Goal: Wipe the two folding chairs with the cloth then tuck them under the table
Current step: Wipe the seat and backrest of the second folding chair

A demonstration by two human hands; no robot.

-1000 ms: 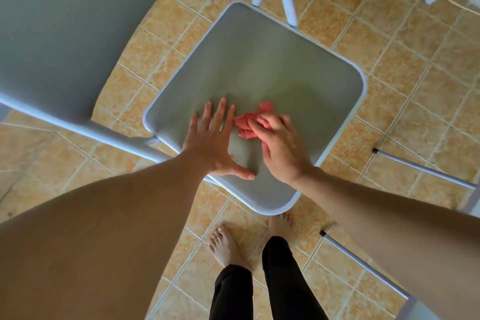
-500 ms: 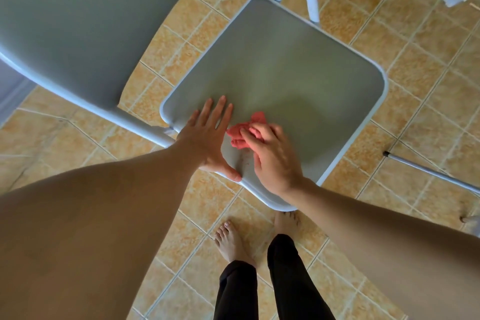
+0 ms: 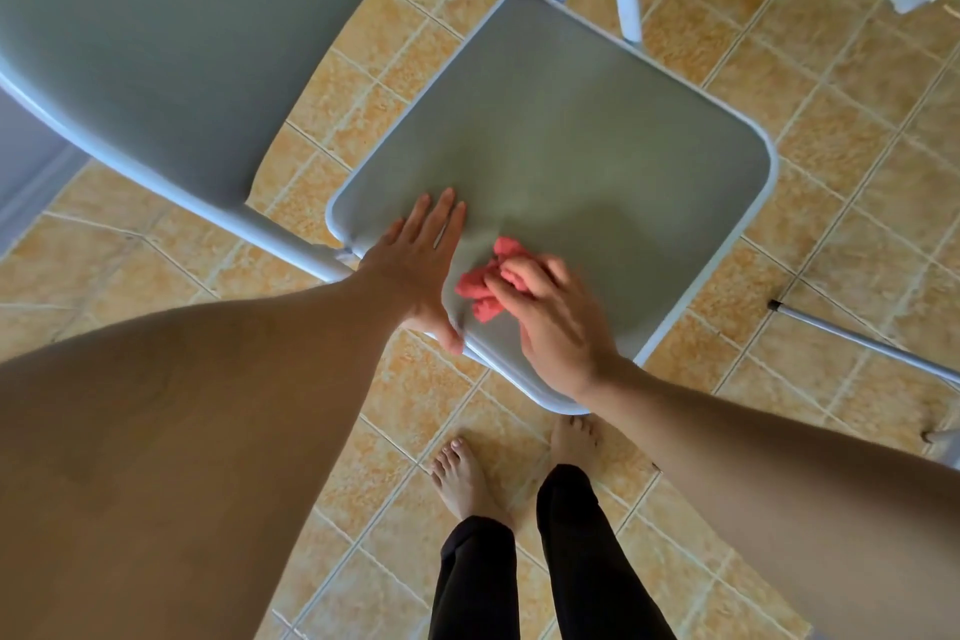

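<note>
The right hand (image 3: 556, 322) has its grip curled over the bunched red cloth (image 3: 480, 288) and presses it onto the near corner of the grey chair seat (image 3: 597, 146), close to the front rim, which looks like a wiping pass in progress. The left hand (image 3: 415, 270) lies just beside the cloth, its grip flat with fingers straight and holding nothing. Its thumb is at the seat's edge, probably bracing the light chair against sliding on the tiled floor (image 3: 857, 172).
</note>
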